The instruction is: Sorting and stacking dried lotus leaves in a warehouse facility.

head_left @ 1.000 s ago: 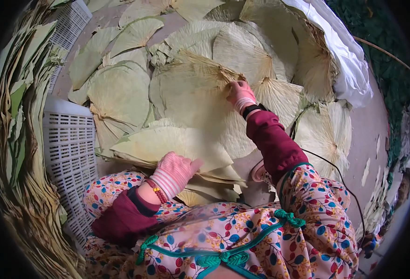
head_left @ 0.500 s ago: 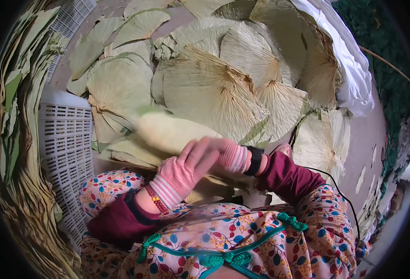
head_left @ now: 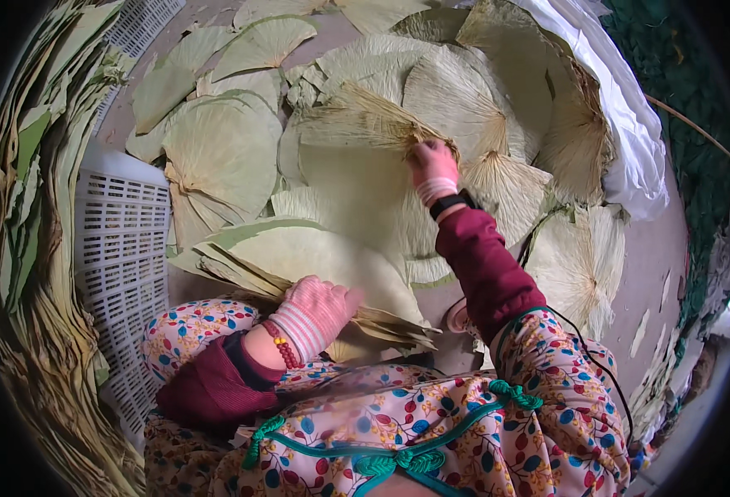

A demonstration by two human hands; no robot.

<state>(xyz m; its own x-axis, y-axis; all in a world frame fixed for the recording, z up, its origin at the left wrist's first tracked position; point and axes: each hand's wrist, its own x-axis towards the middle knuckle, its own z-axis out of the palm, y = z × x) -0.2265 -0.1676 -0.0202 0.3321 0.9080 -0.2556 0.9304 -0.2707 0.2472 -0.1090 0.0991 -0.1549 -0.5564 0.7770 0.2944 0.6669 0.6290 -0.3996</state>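
Observation:
My right hand [head_left: 431, 166], in a pink glove with a striped cuff, is closed on the crinkled tan centre of a dried pale-green leaf [head_left: 340, 128] amid a spread of flat, fan-shaped leaves [head_left: 212, 145]. Below it, my left hand [head_left: 315, 315], gloved alike, rests curled on a folded stack of leaves [head_left: 315, 253] over my lap, its fingertips slightly blurred; whether it grips them I cannot make out.
White slatted plastic crates [head_left: 120, 265] stand at left behind a tall bundle of leaves [head_left: 25, 248]. A white sheet [head_left: 613, 116] borders the spread at upper right, beside a dark green heap [head_left: 705, 149]. A black cord [head_left: 584, 335] crosses near my right forearm.
My right hand came down beside my left, where a pale leaf was moving, and now reaches up again onto another leaf. My left hand has lowered slightly onto the folded stack.

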